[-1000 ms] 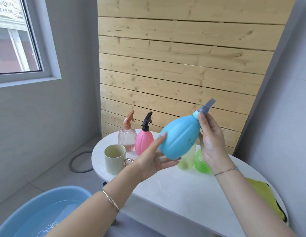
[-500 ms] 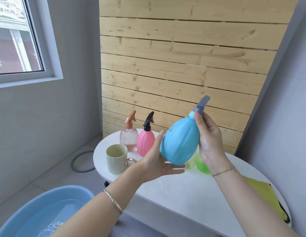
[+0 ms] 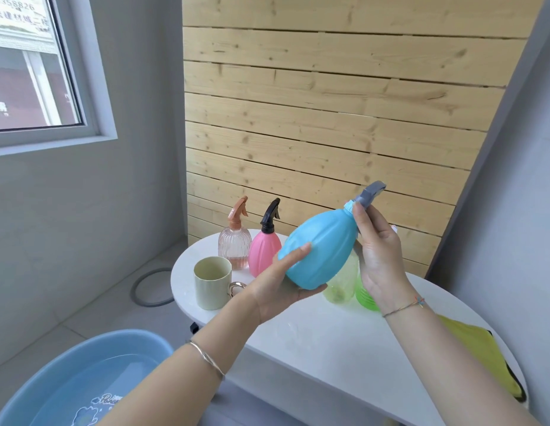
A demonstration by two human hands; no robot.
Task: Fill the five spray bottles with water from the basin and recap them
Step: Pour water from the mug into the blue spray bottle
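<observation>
Both my left fingers [image 3: 310,291] and right fingers [image 3: 382,226] hold the blue spray bottle [image 3: 319,247] above the surface [image 3: 313,339], the left cupping its bottom, the right curled round its neck, and it has tipped up more, so I guess the cap [image 3: 369,193] twists off next.

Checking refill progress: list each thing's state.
Blue ribbed plastic spray bottle: tilted, capped.
Left hand: cradles base.
Right hand: grips neck.
Pink plastic spray bottle: upright, capped.
Clear ribbed spray bottle: upright, capped.
Yellow translucent bottle: top hidden.
Green translucent bottle: top hidden.
Blue basin: holds water.
</observation>
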